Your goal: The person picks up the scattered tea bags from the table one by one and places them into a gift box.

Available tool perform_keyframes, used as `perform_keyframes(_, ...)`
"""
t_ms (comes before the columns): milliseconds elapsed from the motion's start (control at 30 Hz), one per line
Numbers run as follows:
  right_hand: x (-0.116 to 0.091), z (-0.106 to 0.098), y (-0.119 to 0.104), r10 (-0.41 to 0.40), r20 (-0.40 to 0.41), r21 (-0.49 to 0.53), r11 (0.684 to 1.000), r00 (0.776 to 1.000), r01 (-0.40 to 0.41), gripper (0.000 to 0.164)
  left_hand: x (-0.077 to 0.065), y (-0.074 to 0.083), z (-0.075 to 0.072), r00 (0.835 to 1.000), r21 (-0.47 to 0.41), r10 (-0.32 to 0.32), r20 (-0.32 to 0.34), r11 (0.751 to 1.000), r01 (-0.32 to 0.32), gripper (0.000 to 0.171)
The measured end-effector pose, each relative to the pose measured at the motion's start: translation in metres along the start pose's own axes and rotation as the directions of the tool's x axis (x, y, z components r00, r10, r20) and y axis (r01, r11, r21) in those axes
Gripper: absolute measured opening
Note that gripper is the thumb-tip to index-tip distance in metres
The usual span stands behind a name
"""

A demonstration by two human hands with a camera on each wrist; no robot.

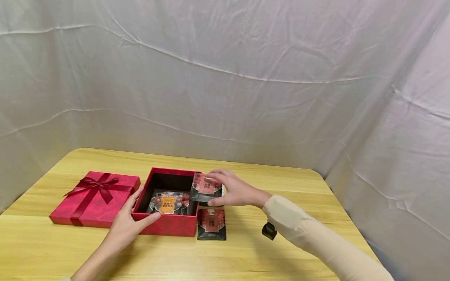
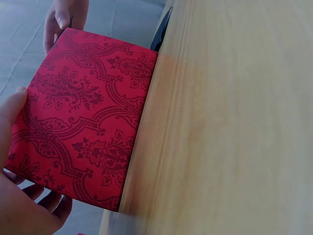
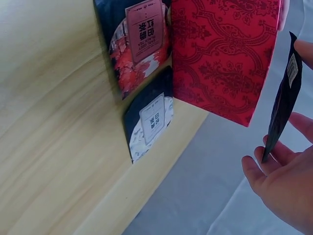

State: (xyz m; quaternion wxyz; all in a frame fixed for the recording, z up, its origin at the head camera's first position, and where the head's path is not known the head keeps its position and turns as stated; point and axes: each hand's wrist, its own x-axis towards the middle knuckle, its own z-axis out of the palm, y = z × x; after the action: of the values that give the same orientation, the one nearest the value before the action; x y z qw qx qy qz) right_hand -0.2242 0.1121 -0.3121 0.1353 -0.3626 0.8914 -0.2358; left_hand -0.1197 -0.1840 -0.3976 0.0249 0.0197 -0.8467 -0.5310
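Observation:
My right hand [image 1: 235, 190] pinches a black tea sachet [image 1: 204, 192] with a pink label between thumb and fingers, above the right rim of a red patterned box [image 1: 168, 227]. The right wrist view shows that sachet [image 3: 281, 105] edge-on. On the box's left front corner is my left hand [image 1: 125, 223], its thumb over the front rim and its fingers along the left side. Inside the open box lie tea sachets [image 1: 168, 204], the top one with an orange label. A pink-labelled sachet [image 1: 212, 227] and a white-labelled sachet [image 3: 152, 122] lie on the table beside the box.
The red lid [image 1: 121, 185] with a dark red ribbon bow lies left of the box. All this stands on a yellow wooden table [image 1: 274, 253]. Pale cloth [image 1: 225, 78] hangs behind it. A small black device [image 1: 269, 231] shows under the right sleeve.

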Motion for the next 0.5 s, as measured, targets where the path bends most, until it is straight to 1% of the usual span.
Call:
perform_keyframes(233,0.012,0.001,-0.01,0.008,0.026,-0.037,0.999,1.0,-0.007,0.076,0.0,0.0,-0.001,1.0,0.009,-0.013,0.002,1.0,0.013,0.096)
perform_keyframes(500,0.023,0.004,-0.022,-0.014,0.066,-0.064,0.998,0.998,0.018,0.077,-0.001,0.002,0.0,1.0,-0.005,-0.012,0.0,1.0,0.012,0.097)
